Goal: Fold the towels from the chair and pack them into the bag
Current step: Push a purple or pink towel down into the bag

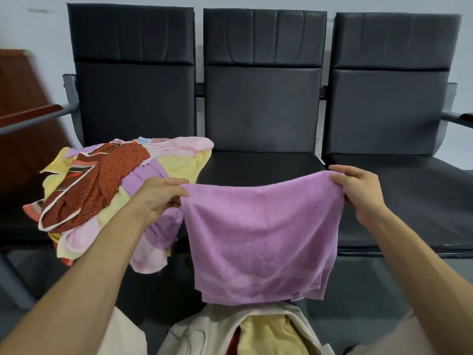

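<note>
A purple towel (pixel 261 239) hangs doubled over in the air in front of the middle seat. My left hand (pixel 161 196) pinches its upper left corner and my right hand (pixel 358 190) pinches its upper right corner, so the top edge sags between them. A heap of loose towels (pixel 102 190) in yellow, pink, purple and rust red lies on the left seat. Below the hanging towel stands an open cream bag (pixel 204 331) with a folded yellow towel (pixel 266 334) inside it.
Three joined black chairs (pixel 261 103) stand against a pale wall. The middle seat (pixel 256 167) and right seat (pixel 422 206) are bare. A brown wooden piece of furniture (pixel 23 103) is at the far left. Grey floor lies under the chairs.
</note>
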Demonstrator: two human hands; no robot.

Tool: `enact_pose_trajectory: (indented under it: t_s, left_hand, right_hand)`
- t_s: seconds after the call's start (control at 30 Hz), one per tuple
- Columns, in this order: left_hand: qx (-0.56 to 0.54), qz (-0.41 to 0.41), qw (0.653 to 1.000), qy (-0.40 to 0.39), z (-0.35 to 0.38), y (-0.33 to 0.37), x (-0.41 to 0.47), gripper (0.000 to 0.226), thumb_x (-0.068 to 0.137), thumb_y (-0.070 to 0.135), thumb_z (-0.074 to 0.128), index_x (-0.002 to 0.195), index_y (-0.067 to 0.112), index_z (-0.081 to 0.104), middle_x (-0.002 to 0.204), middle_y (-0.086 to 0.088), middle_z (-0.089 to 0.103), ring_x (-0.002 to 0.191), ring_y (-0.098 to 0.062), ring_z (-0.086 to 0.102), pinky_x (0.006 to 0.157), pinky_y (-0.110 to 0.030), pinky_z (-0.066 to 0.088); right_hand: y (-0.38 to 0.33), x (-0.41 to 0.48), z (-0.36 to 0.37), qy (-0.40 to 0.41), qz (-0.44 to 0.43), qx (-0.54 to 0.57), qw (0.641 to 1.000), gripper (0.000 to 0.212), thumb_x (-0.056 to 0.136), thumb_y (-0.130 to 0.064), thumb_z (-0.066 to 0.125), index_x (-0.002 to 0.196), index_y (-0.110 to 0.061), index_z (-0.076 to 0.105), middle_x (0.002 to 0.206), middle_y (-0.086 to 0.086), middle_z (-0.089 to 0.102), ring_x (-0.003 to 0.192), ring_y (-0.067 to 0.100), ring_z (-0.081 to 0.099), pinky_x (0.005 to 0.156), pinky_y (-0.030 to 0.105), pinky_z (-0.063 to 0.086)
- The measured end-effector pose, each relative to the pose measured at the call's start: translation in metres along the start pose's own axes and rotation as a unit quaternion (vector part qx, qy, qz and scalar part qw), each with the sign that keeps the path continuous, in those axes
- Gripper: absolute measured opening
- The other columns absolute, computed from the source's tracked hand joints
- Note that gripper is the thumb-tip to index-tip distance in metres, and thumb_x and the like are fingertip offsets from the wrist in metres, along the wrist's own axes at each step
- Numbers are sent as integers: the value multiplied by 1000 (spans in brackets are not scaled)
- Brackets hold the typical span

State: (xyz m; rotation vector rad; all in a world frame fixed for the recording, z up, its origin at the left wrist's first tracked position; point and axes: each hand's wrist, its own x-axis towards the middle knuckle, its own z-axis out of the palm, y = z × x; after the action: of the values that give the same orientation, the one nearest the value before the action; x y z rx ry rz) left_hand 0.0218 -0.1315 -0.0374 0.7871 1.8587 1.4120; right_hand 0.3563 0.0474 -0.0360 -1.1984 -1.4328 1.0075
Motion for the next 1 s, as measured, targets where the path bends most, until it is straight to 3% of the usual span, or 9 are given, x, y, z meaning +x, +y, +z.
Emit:
enact_pose_trajectory:
  t_s: [0.13,0.3,0.4,0.53,0.7,0.8,0.87,0.93,1.0]
  left_hand:
    - [58,33,997,50,-1,0,2,24,84,4,68,108,9,71,85,-6,71,52,-10,60,60,-23,46]
    - [137,94,980,106,-1,0,2,22,86,7,68,109,8,71,93,-3,71,72,-13,67,62,-12,42]
    - [179,95,975,91,-4,-2,2,34,85,8,72,118,8,67,105,-12,72,73,-17,68,82,-20,41]
    - [280,127,944,115,-3,-4,2,29,81,9,75,110,8,72,105,-13,73,85,-25,69,94,-38,51]
    - [331,175,914,155,2,-4,-4,15,83,13,74,97,9,77,88,-8,75,78,-22,67,79,-34,53]
    - [282,252,894,240,7,4,-11,12,88,16,68,96,9,75,90,-5,72,78,-17,60,72,-31,46]
    - [231,289,883,290,9,10,-14,9,92,13,62,95,8,69,96,-6,66,85,-16,53,73,-30,39]
    - [205,292,883,306,13,13,-15,9,94,13,59,97,6,62,106,-8,57,90,-15,47,76,-29,36]
    - [200,276,888,309,18,13,-15,12,97,14,54,103,5,58,107,-6,51,93,-14,44,77,-29,34]
  right_hand:
    - [3,-1,-3,8,-29,-53,998,16,83,-16,73,99,-18,75,89,-2,73,82,10,66,64,27,53]
    - [4,-4,-3,-25,-46,-155,987,23,80,-11,76,103,-16,75,87,-5,71,88,11,65,86,28,52]
    - [2,-8,-2,-15,-72,-211,975,26,82,-11,75,107,-13,74,91,1,70,88,11,61,83,23,46]
    - [2,-12,0,-13,-104,-264,959,19,81,-10,75,99,-12,76,81,-1,69,84,10,61,82,24,49]
    - [6,-12,2,22,-126,-306,943,10,80,-16,74,88,-20,77,76,-4,65,91,22,64,77,36,54]
    - [4,-14,6,86,-206,-321,921,12,85,-19,72,95,-18,77,89,-3,52,93,18,52,76,34,43]
    - [1,-12,6,114,-204,-274,933,13,87,-20,70,98,-16,76,93,-3,48,88,15,50,79,35,45]
    - [-2,-10,6,104,-191,-230,949,11,88,-18,69,97,-13,74,100,-1,53,90,16,55,82,26,45]
    - [-6,-13,8,82,-226,-212,947,6,91,-13,65,92,-13,71,98,0,59,90,16,58,75,7,38]
